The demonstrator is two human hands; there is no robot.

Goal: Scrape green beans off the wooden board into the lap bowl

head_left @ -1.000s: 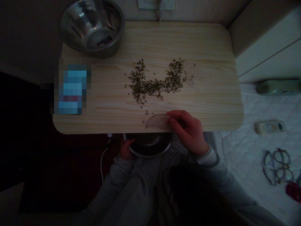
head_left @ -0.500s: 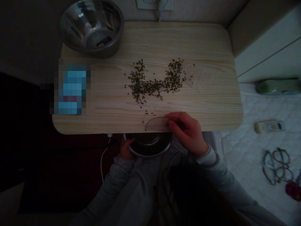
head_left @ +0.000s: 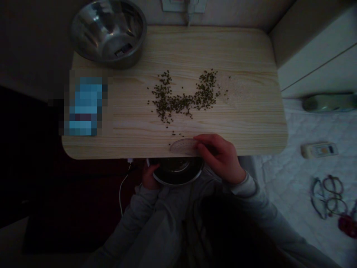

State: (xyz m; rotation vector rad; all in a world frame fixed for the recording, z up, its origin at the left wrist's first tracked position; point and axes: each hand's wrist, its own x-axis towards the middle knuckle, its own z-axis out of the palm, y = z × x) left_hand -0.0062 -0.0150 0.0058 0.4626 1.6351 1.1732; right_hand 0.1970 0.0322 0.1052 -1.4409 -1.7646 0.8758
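Observation:
My right hand (head_left: 220,156) is closed on one end of a clear protractor (head_left: 184,146), which rests at the front edge of the wooden table (head_left: 237,123). Just below that edge, my left hand (head_left: 150,175) grips the left rim of a metal bowl (head_left: 178,182), its thumb over the rim. The bowl's far side is hidden under the tabletop, and its inside is dark. Small green beans (head_left: 181,103) lie scattered in a U shape on the table's middle. A few stray beans (head_left: 173,133) sit close to the protractor.
A large steel bowl (head_left: 111,37) stands at the table's back left. In front of it is a blurred-out phone-like screen (head_left: 85,104). Whitish grains (head_left: 237,89) lie right of the beans. On the bed at right are a green bottle (head_left: 329,102), a remote (head_left: 319,150) and cords (head_left: 331,195).
The protractor and my right hand have shifted slightly to the left along the table's front edge. A bean near its left tip no longer shows. My left hand and bowl stay put.

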